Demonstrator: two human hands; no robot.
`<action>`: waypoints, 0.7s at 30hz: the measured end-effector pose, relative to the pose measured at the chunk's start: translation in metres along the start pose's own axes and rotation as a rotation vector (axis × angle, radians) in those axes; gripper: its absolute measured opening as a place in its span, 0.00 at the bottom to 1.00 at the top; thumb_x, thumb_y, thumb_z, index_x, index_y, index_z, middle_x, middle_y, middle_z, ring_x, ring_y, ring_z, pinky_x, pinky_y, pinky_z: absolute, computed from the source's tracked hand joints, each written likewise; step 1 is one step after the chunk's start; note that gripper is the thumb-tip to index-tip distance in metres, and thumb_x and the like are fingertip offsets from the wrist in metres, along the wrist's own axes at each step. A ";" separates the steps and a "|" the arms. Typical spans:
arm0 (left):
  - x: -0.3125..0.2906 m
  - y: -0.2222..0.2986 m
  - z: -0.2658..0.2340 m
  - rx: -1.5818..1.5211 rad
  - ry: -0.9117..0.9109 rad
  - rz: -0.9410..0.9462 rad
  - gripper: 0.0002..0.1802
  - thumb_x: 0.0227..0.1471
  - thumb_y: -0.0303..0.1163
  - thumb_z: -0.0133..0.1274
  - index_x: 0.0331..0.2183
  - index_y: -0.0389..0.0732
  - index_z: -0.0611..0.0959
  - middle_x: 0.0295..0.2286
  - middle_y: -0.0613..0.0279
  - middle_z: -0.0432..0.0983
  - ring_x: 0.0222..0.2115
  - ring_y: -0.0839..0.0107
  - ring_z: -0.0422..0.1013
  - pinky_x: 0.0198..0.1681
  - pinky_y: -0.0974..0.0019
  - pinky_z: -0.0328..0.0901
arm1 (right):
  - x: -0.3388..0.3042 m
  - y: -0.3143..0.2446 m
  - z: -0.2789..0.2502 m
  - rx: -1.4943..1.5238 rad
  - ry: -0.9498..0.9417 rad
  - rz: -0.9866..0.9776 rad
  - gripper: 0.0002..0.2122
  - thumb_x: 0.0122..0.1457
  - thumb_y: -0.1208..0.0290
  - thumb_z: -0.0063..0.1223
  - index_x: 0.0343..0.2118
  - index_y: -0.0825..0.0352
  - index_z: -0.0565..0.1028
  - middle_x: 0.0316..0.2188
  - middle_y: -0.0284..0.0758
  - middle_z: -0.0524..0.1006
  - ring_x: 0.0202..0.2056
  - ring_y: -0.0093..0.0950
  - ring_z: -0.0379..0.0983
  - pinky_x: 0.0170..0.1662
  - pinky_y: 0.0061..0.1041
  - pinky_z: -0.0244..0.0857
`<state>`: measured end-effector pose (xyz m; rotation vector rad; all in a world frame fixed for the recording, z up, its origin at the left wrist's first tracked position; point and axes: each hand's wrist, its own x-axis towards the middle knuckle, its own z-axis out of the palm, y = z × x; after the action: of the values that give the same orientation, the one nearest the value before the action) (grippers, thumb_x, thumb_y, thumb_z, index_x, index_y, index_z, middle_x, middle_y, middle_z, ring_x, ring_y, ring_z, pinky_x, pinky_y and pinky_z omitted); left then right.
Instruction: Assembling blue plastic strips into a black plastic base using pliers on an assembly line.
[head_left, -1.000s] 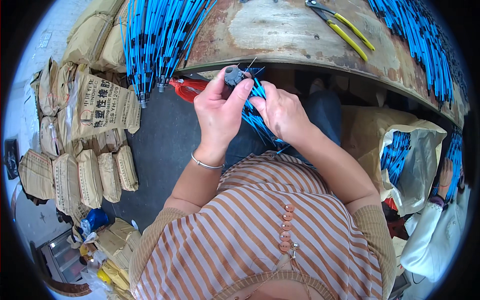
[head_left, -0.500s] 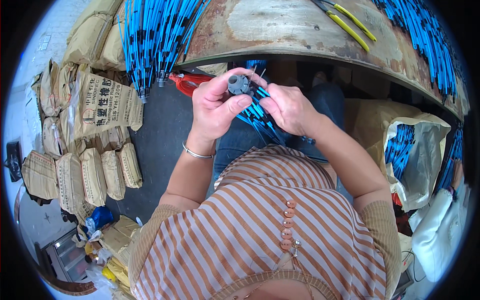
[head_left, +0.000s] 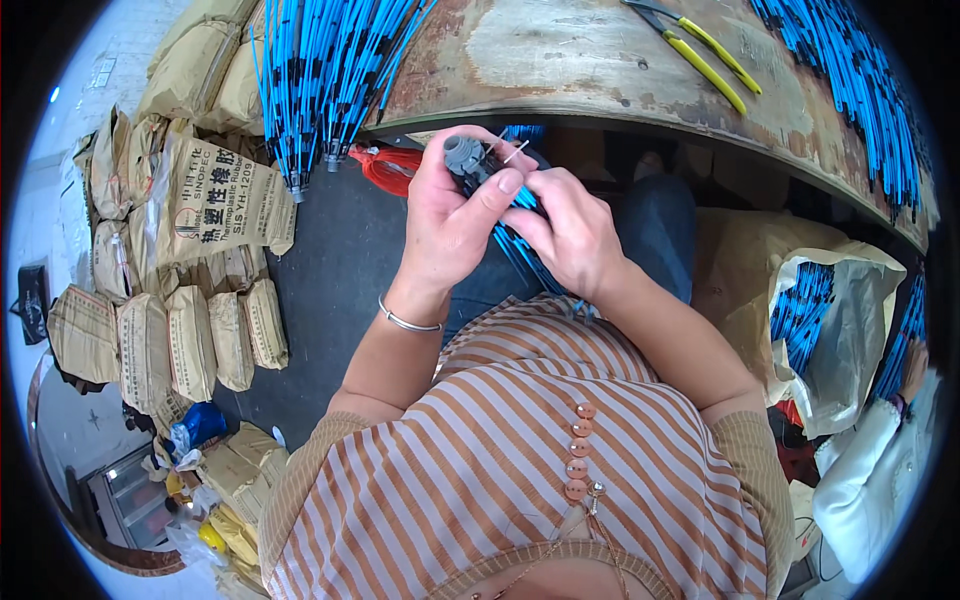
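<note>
My left hand (head_left: 446, 222) is closed round a grey ribbed plastic hub (head_left: 463, 154) with a round open end, thumb pressed along its side. Close against it, my right hand (head_left: 574, 228) pinches thin blue rods (head_left: 518, 246) that hang down over my lap. Some thin metal-looking ends (head_left: 516, 152) stick out between the two hands beside the hub. My fingers hide how the rods meet the hub.
A worn wooden table (head_left: 560, 55) curves across the front, bearing yellow-handled pliers (head_left: 708, 62) and blue-rod bundles (head_left: 325, 70). Red strands (head_left: 385, 170) hang below its edge. Paper sacks (head_left: 165, 340) stack at left. At right stand an open rod-filled bag (head_left: 850, 345) and another person's white sleeve (head_left: 860, 500).
Both hands have drawn closer together, and the hub has tilted and shifted slightly left in my left hand. My right hand has turned, its fingers now nearer the hub.
</note>
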<state>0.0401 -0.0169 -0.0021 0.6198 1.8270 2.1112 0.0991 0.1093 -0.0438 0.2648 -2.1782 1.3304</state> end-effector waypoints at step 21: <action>0.003 -0.006 0.006 -0.074 -0.070 0.111 0.10 0.47 0.24 0.52 0.33 0.35 0.70 0.30 0.50 0.74 0.35 0.58 0.72 0.43 0.56 0.65 | 0.004 0.003 -0.004 -0.089 -0.157 -0.055 0.10 0.51 0.76 0.52 0.37 0.70 0.70 0.30 0.43 0.73 0.27 0.42 0.73 0.27 0.34 0.70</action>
<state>0.0404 -0.0097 -0.0072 0.7829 1.7052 2.1868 0.0963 0.1146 -0.0425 0.4028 -2.3355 1.2146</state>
